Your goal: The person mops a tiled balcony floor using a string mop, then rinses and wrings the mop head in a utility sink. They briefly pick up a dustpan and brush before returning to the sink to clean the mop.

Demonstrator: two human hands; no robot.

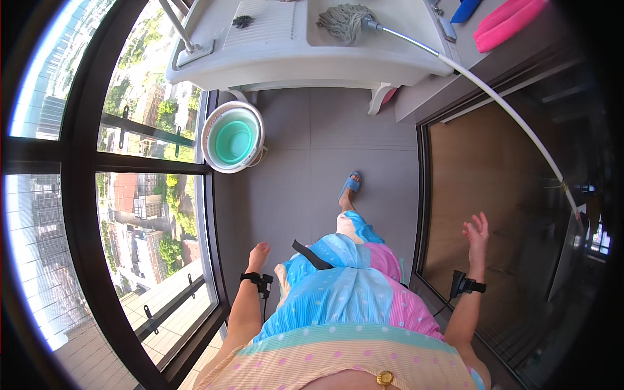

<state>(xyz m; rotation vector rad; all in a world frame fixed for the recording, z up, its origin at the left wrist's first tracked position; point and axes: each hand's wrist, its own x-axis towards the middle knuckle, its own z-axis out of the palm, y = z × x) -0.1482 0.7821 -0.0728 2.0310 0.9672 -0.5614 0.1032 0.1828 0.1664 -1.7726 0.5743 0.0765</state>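
Note:
My left hand hangs at my left side with its fingers loosely curled, and nothing shows in it. On the other side my right hand is raised near the glass door, empty, with its fingers spread. A string mop's grey head rests in the basin of a white laundry sink ahead of me. Its white handle slants out over the sink's right edge, beyond my right hand. A small dark clump lies on the sink's ribbed washboard.
A white bucket with a green inside stands on the floor by the window, left of the sink. Dark-framed windows run along the left. The glass door is at the right. A pink cloth-like item lies on the ledge.

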